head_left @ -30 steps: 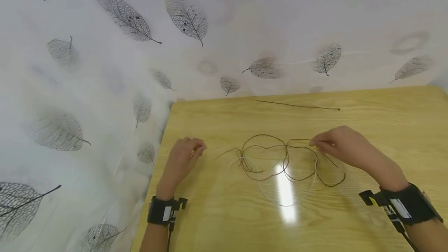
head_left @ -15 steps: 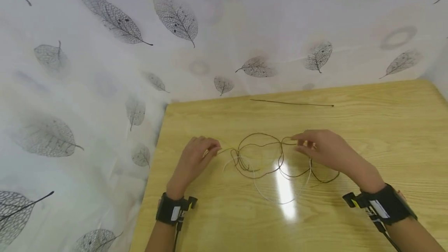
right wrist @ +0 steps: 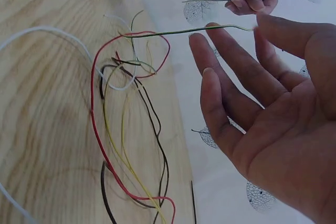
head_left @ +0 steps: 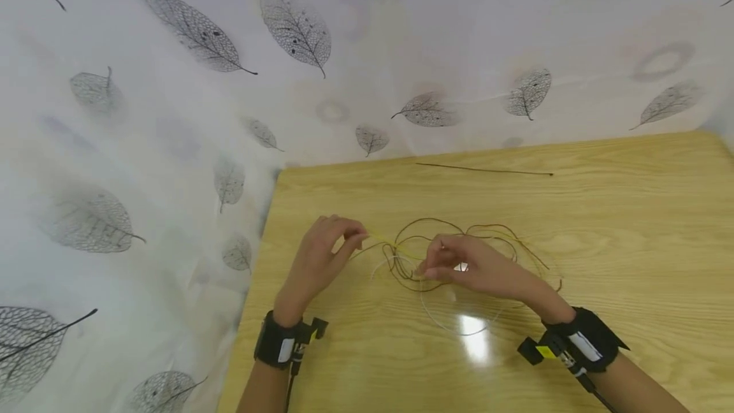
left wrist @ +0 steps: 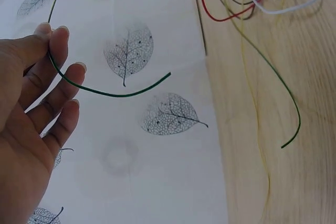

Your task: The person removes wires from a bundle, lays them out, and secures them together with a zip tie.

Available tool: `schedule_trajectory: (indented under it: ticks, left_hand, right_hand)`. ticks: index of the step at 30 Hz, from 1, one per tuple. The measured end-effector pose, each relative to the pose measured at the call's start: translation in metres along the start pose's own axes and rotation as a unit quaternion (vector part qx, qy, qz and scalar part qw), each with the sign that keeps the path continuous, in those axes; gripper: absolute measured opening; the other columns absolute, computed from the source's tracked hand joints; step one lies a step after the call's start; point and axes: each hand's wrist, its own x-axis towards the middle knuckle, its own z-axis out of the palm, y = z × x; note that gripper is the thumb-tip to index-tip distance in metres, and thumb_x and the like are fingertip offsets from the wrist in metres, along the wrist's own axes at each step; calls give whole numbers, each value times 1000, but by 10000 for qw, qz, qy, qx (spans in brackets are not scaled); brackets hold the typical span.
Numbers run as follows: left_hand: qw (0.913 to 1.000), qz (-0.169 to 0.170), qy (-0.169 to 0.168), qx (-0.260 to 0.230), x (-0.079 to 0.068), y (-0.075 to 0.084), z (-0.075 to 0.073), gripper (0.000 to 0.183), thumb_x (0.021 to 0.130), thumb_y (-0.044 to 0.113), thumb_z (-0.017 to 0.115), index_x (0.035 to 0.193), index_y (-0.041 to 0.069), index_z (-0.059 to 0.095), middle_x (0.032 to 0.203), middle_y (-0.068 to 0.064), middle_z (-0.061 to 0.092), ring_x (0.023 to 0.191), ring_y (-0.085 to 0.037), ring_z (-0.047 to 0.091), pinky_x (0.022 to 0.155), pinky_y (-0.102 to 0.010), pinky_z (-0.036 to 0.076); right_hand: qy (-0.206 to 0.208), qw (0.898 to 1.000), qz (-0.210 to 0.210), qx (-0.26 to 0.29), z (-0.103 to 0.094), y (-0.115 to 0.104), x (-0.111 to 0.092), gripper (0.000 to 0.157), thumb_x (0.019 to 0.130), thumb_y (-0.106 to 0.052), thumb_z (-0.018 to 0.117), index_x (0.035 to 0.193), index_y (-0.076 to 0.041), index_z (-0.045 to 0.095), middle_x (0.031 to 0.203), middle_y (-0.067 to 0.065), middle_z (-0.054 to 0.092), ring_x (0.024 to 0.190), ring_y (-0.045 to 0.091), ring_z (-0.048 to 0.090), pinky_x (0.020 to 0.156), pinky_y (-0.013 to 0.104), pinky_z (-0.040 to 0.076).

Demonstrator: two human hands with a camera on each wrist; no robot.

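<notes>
The left hand [head_left: 320, 259], left of centre in the head view, pinches a green wire [left wrist: 118, 96] between thumb and forefinger, its other fingers loosely bent. In the left wrist view that wire's end hangs below the grip and curves toward the middle of the frame. The right hand [head_left: 482, 268], just right of centre in the head view, has thumb and forefinger together on a green strand [right wrist: 194, 30], which runs leftward in the right wrist view to a tangle (whether both hands hold one and the same wire, I cannot tell).

The tangle lies on the desk [head_left: 631, 222], partly hidden by the right hand in the head view: a red wire [right wrist: 93, 111], a white wire [right wrist: 39, 28], a yellow wire [left wrist: 257, 124] and a dark wire [right wrist: 103, 182], looping across one another. Another green end [left wrist: 298, 111] bends downward at the right of the left wrist view, apart from the left hand. Near the desk's far edge, above the tangle, lies a nearly straight dark strand [head_left: 484, 169]. Leaf-printed sheeting [head_left: 183, 222] fills the upper and left parts of the head view.
</notes>
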Motion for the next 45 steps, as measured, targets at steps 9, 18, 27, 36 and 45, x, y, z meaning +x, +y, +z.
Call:
schedule_trajectory:
  ticks: [9,18,27,36,45]
  left_hand:
    - [9995,-98,-209,232,-2,-10,3,11,89,16,72,100,13,72,86,7,70,72,-9,54,67,-29,45]
    - [9946,-619,-740,377,-24,-39,21,6,93,19,68,97,16,69,83,10,65,70,-11,51,64,-30,43]
    - [9863,-1124,-1130,419,-36,-57,47,5,93,25,67,94,21,70,84,13,66,73,-4,53,68,-28,45]
    - [9822,-1240,-1319,493,-42,-64,65,6,90,28,71,91,22,71,80,15,65,70,-3,52,67,-27,47]
    - [9865,-843,-1300,523,-50,-68,75,7,88,23,73,94,19,71,85,11,69,70,-5,53,63,-26,47]
  right_hand:
    - [-96,9988,445,-206,-20,-8,-17,14,100,-19,57,108,-19,69,92,-4,70,84,17,67,74,37,57]
    - [82,9765,1084,-1861,-85,-7,-64,15,99,-21,59,105,-24,73,87,-11,72,76,7,66,63,30,56]
    - [141,9465,1556,-2822,-107,19,-85,9,91,-10,68,95,-14,76,84,-3,74,64,5,59,56,25,52]
    - [548,9051,2161,-3621,-108,37,-88,7,86,-17,73,81,-20,71,65,-8,65,55,7,53,52,28,44]
    - [473,8998,2412,-3605,-104,45,-90,10,87,-20,73,81,-19,65,66,-7,62,58,9,50,52,27,41]
